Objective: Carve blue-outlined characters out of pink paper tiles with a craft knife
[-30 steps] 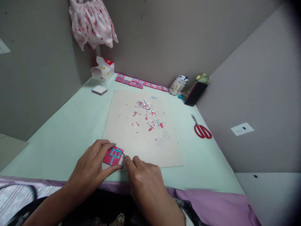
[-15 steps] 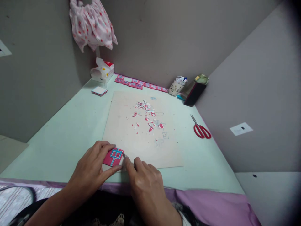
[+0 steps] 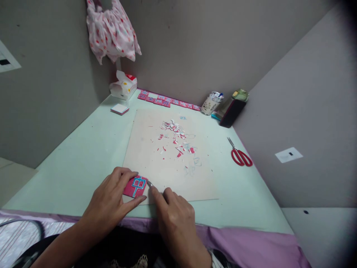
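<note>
Gripping a red card [image 3: 128,191] at the near left of the board [image 3: 173,186], the left hand [image 3: 110,193] has its thumb at the near edge and fingers at the far-left edge, covering part of the card. The right hand [image 3: 177,216] is closed round a slim tool [image 3: 150,184]; only its metal tip shows, at the card's right corner, and from where I stand I cannot tell whether they touch. Blue lines on the card are partly legible. The hanging spotted cloth [image 3: 113,35] is cut off above. Of containers: the far-right can [image 3: 208,105] holds items, one blue, otherwise indistinct; the far-left white carton [image 3: 118,90] has a raised flap, its contents not discernible.
</note>
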Demonstrator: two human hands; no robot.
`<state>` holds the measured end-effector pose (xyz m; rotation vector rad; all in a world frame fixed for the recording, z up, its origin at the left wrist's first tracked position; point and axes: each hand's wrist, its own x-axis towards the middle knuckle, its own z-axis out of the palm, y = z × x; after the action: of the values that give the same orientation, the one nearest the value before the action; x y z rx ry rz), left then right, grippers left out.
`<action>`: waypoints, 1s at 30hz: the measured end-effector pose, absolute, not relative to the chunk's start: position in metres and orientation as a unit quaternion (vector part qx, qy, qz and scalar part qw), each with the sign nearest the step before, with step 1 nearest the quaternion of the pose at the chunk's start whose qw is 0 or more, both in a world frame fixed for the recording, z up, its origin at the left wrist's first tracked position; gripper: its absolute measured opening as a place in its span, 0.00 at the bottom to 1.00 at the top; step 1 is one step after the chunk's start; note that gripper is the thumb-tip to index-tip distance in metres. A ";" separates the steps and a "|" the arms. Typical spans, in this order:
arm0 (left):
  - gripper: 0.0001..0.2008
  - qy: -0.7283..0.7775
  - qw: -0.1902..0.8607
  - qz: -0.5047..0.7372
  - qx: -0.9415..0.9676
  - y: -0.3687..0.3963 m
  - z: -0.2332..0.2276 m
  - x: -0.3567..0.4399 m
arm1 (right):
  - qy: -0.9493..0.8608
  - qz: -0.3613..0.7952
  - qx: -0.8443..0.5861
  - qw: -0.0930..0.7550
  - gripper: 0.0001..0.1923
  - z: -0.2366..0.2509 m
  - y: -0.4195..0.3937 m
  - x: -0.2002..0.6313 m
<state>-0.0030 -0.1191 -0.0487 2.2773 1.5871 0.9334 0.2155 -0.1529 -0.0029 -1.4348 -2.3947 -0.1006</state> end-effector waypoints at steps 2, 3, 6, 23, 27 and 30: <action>0.23 0.541 0.113 0.315 0.772 -0.119 -0.048 -0.003 | -0.837 0.037 -0.506 0.205 0.23 0.000 -0.149 0.221; 0.23 0.542 0.118 0.316 0.770 -0.119 -0.049 -0.003 | -0.826 0.081 -0.509 0.227 0.21 0.001 -0.146 0.224; 0.26 0.547 0.132 0.322 0.761 -0.120 -0.050 -0.004 | -0.778 0.183 -0.525 0.293 0.16 0.003 -0.137 0.234; 0.29 0.536 0.180 0.347 0.748 -0.121 -0.048 -0.008 | -0.625 0.416 -0.522 0.405 0.21 -0.004 -0.102 0.219; 0.31 0.544 0.145 0.333 0.756 -0.120 -0.046 -0.009 | -0.537 0.551 -0.499 0.399 0.19 0.010 -0.101 0.223; 0.31 0.539 0.136 0.332 0.762 -0.120 -0.044 -0.011 | -0.419 0.657 -0.460 0.424 0.18 0.022 -0.097 0.232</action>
<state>-0.0110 -0.1201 -0.0438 2.2066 1.5618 0.9626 0.2324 -0.0972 0.0217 -1.1511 -1.0493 1.6442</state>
